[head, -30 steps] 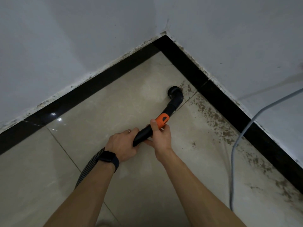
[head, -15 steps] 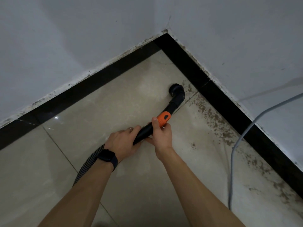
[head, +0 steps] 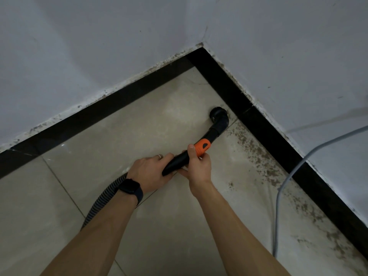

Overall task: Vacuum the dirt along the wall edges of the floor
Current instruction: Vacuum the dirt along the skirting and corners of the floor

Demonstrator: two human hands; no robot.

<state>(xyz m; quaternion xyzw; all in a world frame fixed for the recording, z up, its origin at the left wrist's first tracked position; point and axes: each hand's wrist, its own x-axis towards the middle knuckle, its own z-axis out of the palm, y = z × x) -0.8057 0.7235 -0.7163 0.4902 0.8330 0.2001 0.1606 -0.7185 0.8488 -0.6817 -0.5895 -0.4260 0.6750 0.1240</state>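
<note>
Edge vacuuming is being done: wand [head: 177, 162] gripped by left hand [head: 151, 172] and right hand [head: 199, 166], nozzle [head: 218, 114] at right skirting [head: 266, 128]; nearer dirt [head: 256, 154] is likely being tackled next.

Arms extended; left hand [head: 149, 173], right hand [head: 199, 168] grip wand [head: 178, 162]

The brush head [head: 218, 113] rests on the floor [head: 139, 126] just beside the right-hand skirting [head: 268, 132], near the corner. On the wand [head: 176, 163], the left hand [head: 151, 173] grips behind the right hand [head: 199, 167]. The hose [head: 103, 198] trails under the left wrist. Dirt [head: 256, 154] lies along the skirting; a cable [head: 278, 196] crosses it.
</note>
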